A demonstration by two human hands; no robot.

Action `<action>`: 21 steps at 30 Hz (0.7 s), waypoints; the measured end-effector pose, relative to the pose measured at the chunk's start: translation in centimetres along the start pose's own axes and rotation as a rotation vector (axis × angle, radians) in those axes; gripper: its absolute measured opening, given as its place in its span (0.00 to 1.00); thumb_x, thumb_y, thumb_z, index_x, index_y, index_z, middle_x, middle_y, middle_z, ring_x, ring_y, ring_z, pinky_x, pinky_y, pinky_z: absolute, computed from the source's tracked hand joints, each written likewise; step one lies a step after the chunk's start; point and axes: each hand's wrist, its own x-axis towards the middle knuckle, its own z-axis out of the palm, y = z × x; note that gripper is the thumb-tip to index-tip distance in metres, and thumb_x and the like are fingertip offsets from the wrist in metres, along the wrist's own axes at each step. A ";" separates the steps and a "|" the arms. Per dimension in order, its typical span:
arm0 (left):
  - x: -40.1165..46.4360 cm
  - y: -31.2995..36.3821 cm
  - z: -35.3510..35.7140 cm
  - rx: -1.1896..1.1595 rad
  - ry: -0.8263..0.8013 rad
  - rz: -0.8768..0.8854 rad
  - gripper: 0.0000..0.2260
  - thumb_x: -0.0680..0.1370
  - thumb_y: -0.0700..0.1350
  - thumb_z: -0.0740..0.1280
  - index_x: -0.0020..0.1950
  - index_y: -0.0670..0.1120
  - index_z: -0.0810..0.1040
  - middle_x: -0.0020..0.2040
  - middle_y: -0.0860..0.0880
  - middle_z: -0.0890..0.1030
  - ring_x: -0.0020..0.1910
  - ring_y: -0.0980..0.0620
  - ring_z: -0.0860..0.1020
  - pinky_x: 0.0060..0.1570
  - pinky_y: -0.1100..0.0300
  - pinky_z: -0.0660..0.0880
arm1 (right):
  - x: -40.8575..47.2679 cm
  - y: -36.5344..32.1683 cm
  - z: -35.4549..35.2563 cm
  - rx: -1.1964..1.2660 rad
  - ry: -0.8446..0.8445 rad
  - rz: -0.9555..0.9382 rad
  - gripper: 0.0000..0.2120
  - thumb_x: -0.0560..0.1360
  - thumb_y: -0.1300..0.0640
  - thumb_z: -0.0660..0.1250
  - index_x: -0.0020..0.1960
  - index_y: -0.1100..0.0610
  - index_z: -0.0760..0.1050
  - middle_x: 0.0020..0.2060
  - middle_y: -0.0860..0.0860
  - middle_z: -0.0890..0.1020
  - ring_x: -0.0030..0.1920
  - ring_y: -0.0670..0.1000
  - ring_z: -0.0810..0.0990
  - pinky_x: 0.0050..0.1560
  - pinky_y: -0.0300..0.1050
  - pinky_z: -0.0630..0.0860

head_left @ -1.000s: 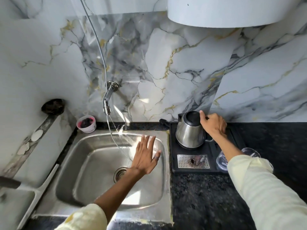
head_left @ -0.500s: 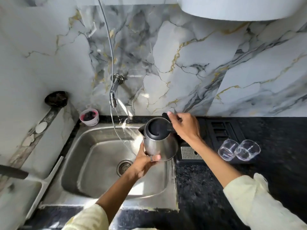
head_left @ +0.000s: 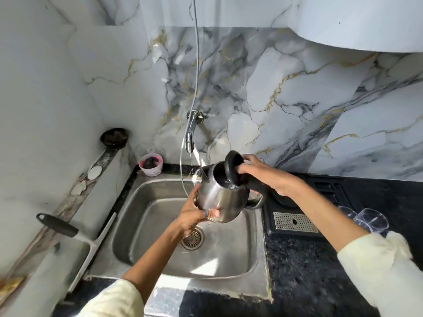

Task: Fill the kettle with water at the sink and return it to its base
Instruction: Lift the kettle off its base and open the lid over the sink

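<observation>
Bright daylight, sunlit patch glaring in the sink (head_left: 128,227) basin, wide-angle bending at edges, lower corners motion-blurred

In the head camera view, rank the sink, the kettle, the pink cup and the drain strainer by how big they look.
1. sink
2. kettle
3. pink cup and drain strainer: these look alike, and the strainer is partly hidden, so no ranking.

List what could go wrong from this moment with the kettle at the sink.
1. The thin stream from the chrome wall tap falls beside the spout of the tilted stainless-steel kettle, so water may miss the opening.
2. The left hand only cups the smooth kettle from below; wet, it might slip.
3. The right hand holds the black lid open; it could drop shut.
</observation>
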 end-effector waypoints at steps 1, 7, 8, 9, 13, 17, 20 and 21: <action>-0.2 0.2 -0.6 -0.014 -0.023 -0.027 0.52 0.55 0.35 0.85 0.75 0.59 0.69 0.65 0.41 0.81 0.61 0.41 0.85 0.49 0.43 0.85 | -0.3 -0.3 -0.3 0.093 -0.108 -0.035 0.24 0.71 0.38 0.72 0.66 0.40 0.75 0.61 0.54 0.85 0.59 0.53 0.84 0.67 0.52 0.76; -0.8 0.7 -3.0 -0.018 -0.154 -0.097 0.50 0.58 0.37 0.83 0.77 0.52 0.67 0.64 0.42 0.80 0.53 0.48 0.86 0.45 0.53 0.84 | -1.7 0.5 0.6 0.224 -0.308 -0.235 0.40 0.69 0.71 0.75 0.69 0.34 0.74 0.62 0.55 0.82 0.56 0.57 0.79 0.47 0.56 0.78; -0.8 0.8 -3.3 -0.009 -0.161 -0.098 0.50 0.59 0.35 0.82 0.79 0.51 0.66 0.63 0.42 0.80 0.52 0.49 0.86 0.43 0.55 0.84 | -1.6 0.7 1.2 0.206 -0.267 -0.250 0.40 0.68 0.73 0.75 0.69 0.38 0.74 0.64 0.59 0.79 0.59 0.60 0.78 0.49 0.59 0.78; -0.8 0.9 -3.8 -0.003 -0.160 -0.097 0.51 0.60 0.32 0.80 0.80 0.51 0.65 0.64 0.42 0.79 0.52 0.49 0.85 0.43 0.56 0.83 | -1.6 0.9 1.8 0.171 -0.240 -0.269 0.39 0.67 0.75 0.74 0.69 0.42 0.74 0.64 0.61 0.78 0.61 0.61 0.77 0.54 0.62 0.78; -0.3 1.7 -6.0 0.039 -0.198 -0.094 0.56 0.56 0.32 0.81 0.81 0.53 0.64 0.68 0.39 0.77 0.56 0.47 0.83 0.49 0.49 0.83 | -1.5 2.5 3.6 0.133 -0.195 -0.298 0.38 0.65 0.79 0.76 0.64 0.47 0.73 0.54 0.48 0.80 0.58 0.51 0.78 0.58 0.52 0.78; 0.5 1.3 -8.0 0.059 -0.223 -0.138 0.56 0.56 0.33 0.81 0.81 0.53 0.65 0.72 0.35 0.73 0.63 0.40 0.79 0.57 0.41 0.80 | -1.3 2.9 5.3 0.057 -0.159 -0.303 0.42 0.65 0.74 0.77 0.71 0.45 0.69 0.59 0.48 0.81 0.60 0.50 0.80 0.61 0.52 0.80; 1.5 0.8 -8.8 0.103 -0.209 -0.194 0.57 0.55 0.35 0.82 0.81 0.53 0.64 0.70 0.36 0.75 0.59 0.43 0.82 0.57 0.42 0.82 | 0.3 3.4 7.2 0.051 -0.001 -0.199 0.41 0.64 0.73 0.75 0.69 0.44 0.72 0.57 0.46 0.82 0.62 0.48 0.80 0.60 0.44 0.80; 2.1 0.8 -9.1 0.131 -0.208 -0.216 0.58 0.55 0.36 0.83 0.82 0.53 0.63 0.69 0.36 0.76 0.59 0.44 0.83 0.59 0.41 0.82 | 1.2 3.6 7.7 0.071 0.076 -0.137 0.39 0.65 0.75 0.74 0.68 0.47 0.73 0.57 0.48 0.82 0.65 0.51 0.80 0.61 0.44 0.79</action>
